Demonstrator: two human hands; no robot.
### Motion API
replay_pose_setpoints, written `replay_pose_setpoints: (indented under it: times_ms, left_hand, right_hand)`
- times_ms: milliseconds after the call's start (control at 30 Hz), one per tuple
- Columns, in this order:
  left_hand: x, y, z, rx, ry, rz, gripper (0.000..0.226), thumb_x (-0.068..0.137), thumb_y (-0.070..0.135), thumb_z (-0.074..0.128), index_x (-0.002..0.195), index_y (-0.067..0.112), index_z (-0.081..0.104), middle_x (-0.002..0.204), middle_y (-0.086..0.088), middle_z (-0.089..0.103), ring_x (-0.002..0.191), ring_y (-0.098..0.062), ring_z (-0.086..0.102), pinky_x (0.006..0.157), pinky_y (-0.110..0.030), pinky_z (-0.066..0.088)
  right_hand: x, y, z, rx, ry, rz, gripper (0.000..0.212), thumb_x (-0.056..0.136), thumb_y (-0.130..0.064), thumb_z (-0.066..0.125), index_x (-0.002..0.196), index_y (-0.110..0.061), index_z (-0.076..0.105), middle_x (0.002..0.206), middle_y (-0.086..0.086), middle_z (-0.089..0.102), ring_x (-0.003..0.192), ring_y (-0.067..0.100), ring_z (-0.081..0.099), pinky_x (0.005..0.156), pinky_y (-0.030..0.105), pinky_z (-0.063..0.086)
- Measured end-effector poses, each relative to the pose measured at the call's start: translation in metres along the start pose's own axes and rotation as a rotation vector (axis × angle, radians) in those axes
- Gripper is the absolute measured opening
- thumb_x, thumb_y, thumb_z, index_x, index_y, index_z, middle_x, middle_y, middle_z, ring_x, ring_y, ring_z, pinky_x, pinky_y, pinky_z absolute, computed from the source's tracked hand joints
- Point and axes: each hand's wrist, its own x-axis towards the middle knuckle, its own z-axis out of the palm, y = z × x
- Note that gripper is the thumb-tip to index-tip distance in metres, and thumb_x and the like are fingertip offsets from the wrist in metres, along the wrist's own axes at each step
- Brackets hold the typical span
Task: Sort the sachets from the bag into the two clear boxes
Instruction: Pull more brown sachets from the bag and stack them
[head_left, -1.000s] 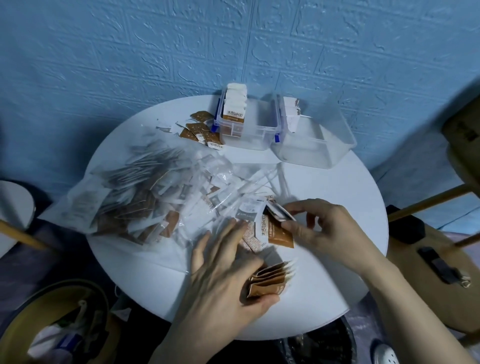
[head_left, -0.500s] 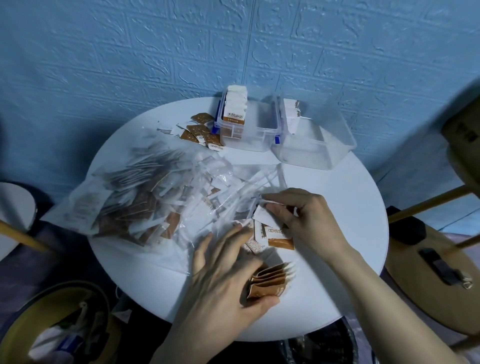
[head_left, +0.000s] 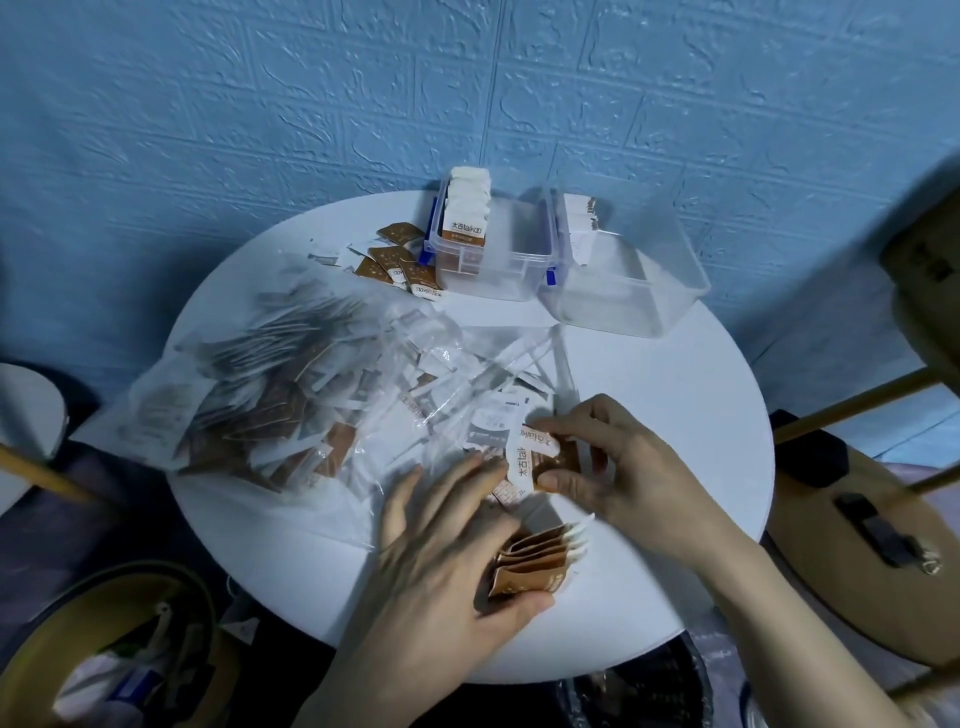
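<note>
A clear plastic bag (head_left: 260, 395) full of brown and white sachets lies on the left of the round white table (head_left: 675, 415). My left hand (head_left: 441, 561) holds a small stack of brown sachets (head_left: 535, 564) between thumb and palm, its fingers spread over the bag's mouth. My right hand (head_left: 618, 462) pinches a brown-and-white sachet (head_left: 530, 457) just above the table. A grey-white sachet (head_left: 491, 426) lies beside it. At the back stand two clear boxes: the left one (head_left: 498, 260) holds upright brown-labelled sachets, the right one (head_left: 628, 280) holds a few white ones.
Several loose brown sachets (head_left: 400, 260) lie left of the boxes. A blue textured wall rises behind the table. A wooden chair (head_left: 883, 519) stands at the right, another seat at the far left, and a round bin (head_left: 104, 649) sits at the lower left.
My right hand has drawn back toward me from the bag's mouth, now pinching a brown-and-white sachet. My left hand has kept its stack and barely moved.
</note>
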Motion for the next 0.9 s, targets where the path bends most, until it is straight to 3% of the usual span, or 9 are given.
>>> replay_pose_setpoints:
  times_ms: [100, 200, 333, 467, 567, 667, 767, 900]
  left_hand:
    - [0.0, 0.0, 0.0, -0.003, -0.002, 0.0, 0.049, 0.07, 0.068, 0.057, 0.104, 0.033, 0.056, 0.142, 0.01, 0.047, 0.138, -0.009, 0.035, 0.111, -0.044, 0.017]
    - [0.0, 0.0, 0.0, 0.004, -0.004, 0.001, 0.049, 0.07, 0.068, 0.056, 0.104, 0.033, 0.057, 0.141, 0.01, 0.047, 0.137, -0.009, 0.035, 0.111, -0.044, 0.018]
    - [0.0, -0.001, 0.001, -0.005, -0.009, -0.004, 0.05, 0.069, 0.068, 0.058, 0.105, 0.033, 0.057, 0.141, 0.01, 0.047, 0.137, -0.009, 0.035, 0.109, -0.046, 0.02]
    - [0.0, 0.0, 0.0, -0.01, -0.007, -0.007, 0.049, 0.07, 0.069, 0.056, 0.104, 0.034, 0.055, 0.14, 0.01, 0.048, 0.136, -0.009, 0.037, 0.109, -0.044, 0.02]
    - [0.0, -0.001, 0.0, -0.012, -0.019, -0.013, 0.048, 0.071, 0.07, 0.054, 0.105, 0.035, 0.052, 0.141, 0.01, 0.047, 0.136, -0.009, 0.037, 0.11, -0.044, 0.018]
    - [0.0, -0.001, -0.001, -0.014, -0.031, -0.014, 0.048, 0.072, 0.07, 0.054, 0.105, 0.034, 0.056, 0.143, 0.011, 0.045, 0.138, -0.01, 0.035, 0.111, -0.044, 0.018]
    - [0.0, -0.001, -0.002, -0.012, -0.038, -0.013, 0.05, 0.071, 0.07, 0.055, 0.105, 0.034, 0.058, 0.141, 0.011, 0.046, 0.137, -0.009, 0.035, 0.111, -0.044, 0.018]
    - [0.0, -0.002, -0.001, 0.002, -0.053, -0.006, 0.05, 0.071, 0.07, 0.056, 0.102, 0.032, 0.063, 0.14, 0.014, 0.047, 0.137, -0.008, 0.035, 0.111, -0.045, 0.018]
  right_hand:
    - [0.003, -0.001, 0.001, -0.042, -0.037, 0.04, 0.064, 0.075, -0.064, 0.057, 0.133, -0.038, 0.053, 0.107, -0.023, 0.044, 0.09, -0.008, 0.05, 0.08, 0.014, 0.042]
    - [0.007, -0.003, 0.001, -0.061, -0.046, 0.098, 0.066, 0.077, -0.065, 0.053, 0.137, -0.038, 0.049, 0.112, -0.023, 0.046, 0.094, -0.005, 0.05, 0.087, 0.021, 0.044]
    - [0.013, -0.007, 0.004, -0.037, 0.042, 0.124, 0.058, 0.077, -0.053, 0.07, 0.13, -0.038, 0.054, 0.101, -0.018, 0.052, 0.078, -0.01, 0.052, 0.076, 0.024, 0.042]
    - [0.008, -0.009, -0.003, -0.076, -0.015, 0.179, 0.071, 0.067, -0.057, 0.075, 0.131, -0.044, 0.048, 0.103, -0.019, 0.051, 0.074, -0.011, 0.048, 0.075, 0.024, 0.04]
    - [0.001, -0.007, -0.003, -0.081, -0.052, 0.183, 0.073, 0.07, -0.045, 0.08, 0.135, -0.04, 0.047, 0.097, -0.019, 0.049, 0.074, -0.007, 0.048, 0.072, 0.024, 0.04]
    - [-0.007, -0.008, -0.003, -0.025, -0.007, 0.212, 0.059, 0.072, -0.03, 0.083, 0.123, -0.039, 0.054, 0.085, -0.025, 0.051, 0.072, -0.008, 0.049, 0.066, 0.017, 0.034]
    - [-0.015, -0.012, -0.008, -0.036, 0.068, 0.194, 0.031, 0.078, -0.025, 0.078, 0.094, -0.045, 0.06, 0.081, -0.015, 0.058, 0.073, 0.0, 0.053, 0.067, 0.023, 0.039]
    - [-0.026, -0.012, -0.017, 0.108, 0.115, 0.209, 0.023, 0.079, -0.014, 0.077, 0.077, -0.034, 0.066, 0.077, -0.001, 0.062, 0.074, 0.012, 0.057, 0.072, 0.03, 0.044]
